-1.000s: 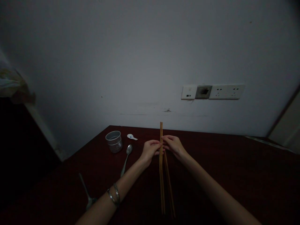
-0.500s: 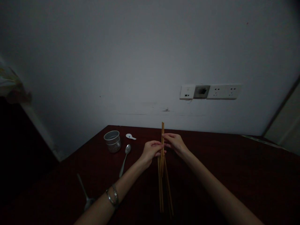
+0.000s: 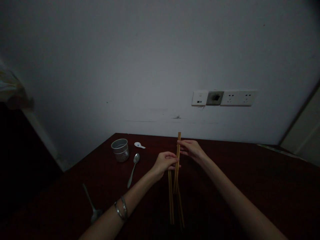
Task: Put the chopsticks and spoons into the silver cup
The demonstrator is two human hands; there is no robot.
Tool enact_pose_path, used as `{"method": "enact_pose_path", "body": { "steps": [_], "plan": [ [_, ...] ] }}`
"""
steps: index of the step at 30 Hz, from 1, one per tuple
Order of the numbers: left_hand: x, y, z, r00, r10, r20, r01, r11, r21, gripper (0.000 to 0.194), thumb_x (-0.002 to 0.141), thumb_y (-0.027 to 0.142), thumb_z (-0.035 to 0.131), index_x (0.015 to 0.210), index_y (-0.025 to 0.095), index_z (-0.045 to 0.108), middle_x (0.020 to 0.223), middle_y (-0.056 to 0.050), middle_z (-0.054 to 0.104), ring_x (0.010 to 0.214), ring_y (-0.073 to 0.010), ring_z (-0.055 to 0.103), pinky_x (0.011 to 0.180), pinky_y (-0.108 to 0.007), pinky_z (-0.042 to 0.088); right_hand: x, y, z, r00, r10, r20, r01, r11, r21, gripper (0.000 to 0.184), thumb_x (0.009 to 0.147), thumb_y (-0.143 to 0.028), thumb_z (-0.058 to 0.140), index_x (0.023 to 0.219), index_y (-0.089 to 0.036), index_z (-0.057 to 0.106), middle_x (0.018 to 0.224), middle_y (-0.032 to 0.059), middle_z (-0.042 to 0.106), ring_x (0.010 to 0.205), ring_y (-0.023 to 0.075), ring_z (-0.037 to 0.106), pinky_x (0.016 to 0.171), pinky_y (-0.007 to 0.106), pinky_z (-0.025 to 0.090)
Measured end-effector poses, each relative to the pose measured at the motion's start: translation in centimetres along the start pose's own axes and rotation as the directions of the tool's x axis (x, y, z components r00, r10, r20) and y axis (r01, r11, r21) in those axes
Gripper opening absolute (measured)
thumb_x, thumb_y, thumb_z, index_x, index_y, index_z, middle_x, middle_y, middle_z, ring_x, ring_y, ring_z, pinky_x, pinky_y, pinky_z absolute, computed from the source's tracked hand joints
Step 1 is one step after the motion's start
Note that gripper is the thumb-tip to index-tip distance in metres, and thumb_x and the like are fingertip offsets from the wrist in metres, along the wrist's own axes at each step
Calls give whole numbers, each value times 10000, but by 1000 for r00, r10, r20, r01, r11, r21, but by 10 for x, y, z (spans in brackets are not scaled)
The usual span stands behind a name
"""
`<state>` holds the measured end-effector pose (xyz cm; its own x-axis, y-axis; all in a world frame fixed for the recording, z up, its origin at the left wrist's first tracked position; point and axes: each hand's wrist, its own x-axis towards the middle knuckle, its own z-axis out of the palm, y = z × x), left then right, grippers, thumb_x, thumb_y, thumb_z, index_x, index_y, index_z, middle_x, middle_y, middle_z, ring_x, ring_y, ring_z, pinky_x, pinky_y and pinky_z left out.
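Observation:
A pair of light wooden chopsticks (image 3: 177, 173) stands nearly upright between my hands, raised above the dark table. My left hand (image 3: 165, 162) pinches them around the middle, while my right hand (image 3: 191, 148) grips them near the top end. Below, another pair of chopsticks (image 3: 171, 200) lies on the table, its far end behind my left hand. Just right of that pair are more chopsticks (image 3: 181, 210), partly hidden by the held ones and in shadow. Two bracelets circle my left wrist.
Left of my hands are a metal spoon (image 3: 133, 170), a small white spoon (image 3: 139, 145) and a perforated metal cup (image 3: 120, 150). Another metal spoon (image 3: 93, 208) lies near my left forearm. Behind the reddish-brown table (image 3: 237, 166) rises a wall with sockets (image 3: 236, 98).
Both hands have moved slightly right with the held chopsticks, which now lean a little, their tops to the right. The cup, spoons and lying chopsticks have stayed in place.

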<state>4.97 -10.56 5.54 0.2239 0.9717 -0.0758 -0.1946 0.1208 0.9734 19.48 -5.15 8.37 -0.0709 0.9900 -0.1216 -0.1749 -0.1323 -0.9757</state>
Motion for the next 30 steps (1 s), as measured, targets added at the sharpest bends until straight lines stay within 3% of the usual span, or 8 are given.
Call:
{"method": "enact_pose_path", "body": {
  "steps": [5, 12, 18, 24, 30],
  "plan": [
    [7, 5, -16, 995, 74, -65, -73, 997, 22, 220, 672, 268, 674, 787, 114, 566, 658, -36, 595, 566, -138, 618, 499, -236, 512, -4, 6, -8, 999, 33, -26, -35, 998, -55, 144, 673, -198, 697, 636, -113, 587, 516, -11, 571, 445, 56, 519, 488, 181, 512],
    [25, -6, -40, 986, 99, -132, -103, 995, -20, 157, 727, 246, 627, 769, 117, 547, 611, -6, 548, 507, -112, 584, 489, -250, 519, -13, 44, -28, 980, 198, -4, -192, 941, -279, 156, 700, -201, 651, 592, -116, 578, 450, -26, 554, 402, 64, 514, 454, 181, 502],
    [28, -15, -51, 980, 53, -189, -58, 998, -19, 154, 732, 255, 614, 729, 122, 536, 591, -6, 550, 485, -112, 571, 479, -252, 507, -14, 61, -18, 969, 243, -44, -236, 856, -460, 210, 692, -169, 618, 506, -131, 530, 396, -25, 548, 399, 86, 538, 451, 191, 502],
    [27, -19, -58, 983, 50, -177, -56, 998, -28, 130, 745, 252, 575, 769, 127, 555, 579, 0, 554, 484, -109, 567, 496, -252, 503, -10, 65, -5, 983, 153, -105, -185, 741, -646, 241, 624, -102, 637, 433, -148, 498, 364, -15, 538, 389, 128, 567, 408, 210, 494],
    [24, -20, -56, 985, 28, -170, -34, 999, -34, 134, 745, 254, 549, 770, 123, 554, 571, 1, 547, 461, -104, 556, 483, -240, 488, -18, 64, -2, 996, 52, -70, -87, 658, -748, 217, 591, -128, 678, 453, -155, 512, 446, 24, 601, 412, 151, 600, 372, 199, 472]
  ]
}}
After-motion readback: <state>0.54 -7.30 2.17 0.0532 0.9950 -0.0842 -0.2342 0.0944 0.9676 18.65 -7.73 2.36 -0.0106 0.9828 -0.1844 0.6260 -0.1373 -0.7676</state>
